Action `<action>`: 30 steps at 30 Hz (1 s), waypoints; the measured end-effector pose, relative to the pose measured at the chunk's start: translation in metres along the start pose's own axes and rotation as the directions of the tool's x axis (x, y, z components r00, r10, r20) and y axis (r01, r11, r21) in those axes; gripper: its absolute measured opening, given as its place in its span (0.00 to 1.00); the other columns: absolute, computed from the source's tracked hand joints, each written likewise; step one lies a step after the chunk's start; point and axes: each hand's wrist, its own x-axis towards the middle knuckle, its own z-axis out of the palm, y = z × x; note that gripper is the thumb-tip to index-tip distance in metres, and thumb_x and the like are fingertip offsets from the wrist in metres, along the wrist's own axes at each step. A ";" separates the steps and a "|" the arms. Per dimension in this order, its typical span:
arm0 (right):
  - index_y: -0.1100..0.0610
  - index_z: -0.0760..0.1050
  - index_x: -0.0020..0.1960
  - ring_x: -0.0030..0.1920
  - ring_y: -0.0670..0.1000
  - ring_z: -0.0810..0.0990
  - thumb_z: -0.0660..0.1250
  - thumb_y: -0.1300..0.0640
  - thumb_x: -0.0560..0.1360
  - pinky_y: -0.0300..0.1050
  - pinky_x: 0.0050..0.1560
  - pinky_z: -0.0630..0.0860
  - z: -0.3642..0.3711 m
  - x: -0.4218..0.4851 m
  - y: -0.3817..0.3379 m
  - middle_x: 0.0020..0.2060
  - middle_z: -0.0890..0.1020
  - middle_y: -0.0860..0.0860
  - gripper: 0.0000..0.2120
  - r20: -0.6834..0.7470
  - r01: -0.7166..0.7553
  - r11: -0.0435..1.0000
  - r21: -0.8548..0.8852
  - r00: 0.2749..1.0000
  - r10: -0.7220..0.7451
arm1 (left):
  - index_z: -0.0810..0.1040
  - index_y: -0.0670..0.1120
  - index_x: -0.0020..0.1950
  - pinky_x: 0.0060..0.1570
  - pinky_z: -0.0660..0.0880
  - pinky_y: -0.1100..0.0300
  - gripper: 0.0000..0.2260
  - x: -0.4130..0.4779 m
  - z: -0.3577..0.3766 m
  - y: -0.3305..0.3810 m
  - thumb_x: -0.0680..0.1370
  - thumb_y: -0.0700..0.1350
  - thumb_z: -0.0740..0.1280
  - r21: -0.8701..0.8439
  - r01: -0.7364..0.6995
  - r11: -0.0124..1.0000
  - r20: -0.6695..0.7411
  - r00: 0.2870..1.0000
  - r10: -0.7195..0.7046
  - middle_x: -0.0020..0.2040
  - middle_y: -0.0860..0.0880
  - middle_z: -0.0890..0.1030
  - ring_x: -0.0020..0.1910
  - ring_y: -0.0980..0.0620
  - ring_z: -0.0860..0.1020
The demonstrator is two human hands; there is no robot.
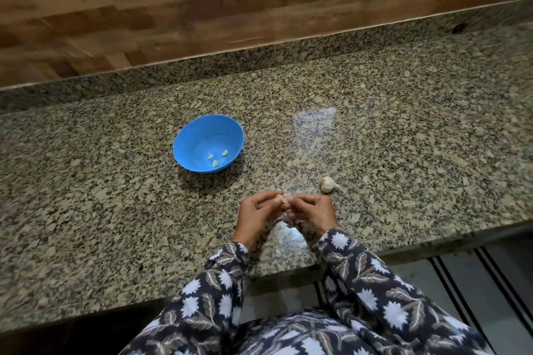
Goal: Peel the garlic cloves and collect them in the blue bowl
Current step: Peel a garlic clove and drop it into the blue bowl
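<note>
Head view: garlic clove pinched between fingertips of left hand and right hand, over near counter edge. Garlic bulb on granite counter, 1 o'clock of hands. Blue bowl at 10 o'clock, three peeled cloves inside.

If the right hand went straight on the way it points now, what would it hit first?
The left hand, which pinches the same garlic clove directly ahead; beyond that, probably the blue bowl, though depth is unclear.
</note>
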 end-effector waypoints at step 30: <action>0.51 0.80 0.54 0.47 0.46 0.80 0.67 0.51 0.74 0.40 0.48 0.77 0.007 -0.003 0.002 0.51 0.83 0.48 0.10 0.071 0.307 0.577 -0.757 0.916 -0.395 | 0.80 0.39 0.49 0.41 0.80 0.62 0.07 -0.002 -0.005 0.005 0.73 0.32 0.68 -0.065 0.037 0.997 -0.042 0.998 -0.039 0.46 0.40 0.83 0.42 0.48 0.83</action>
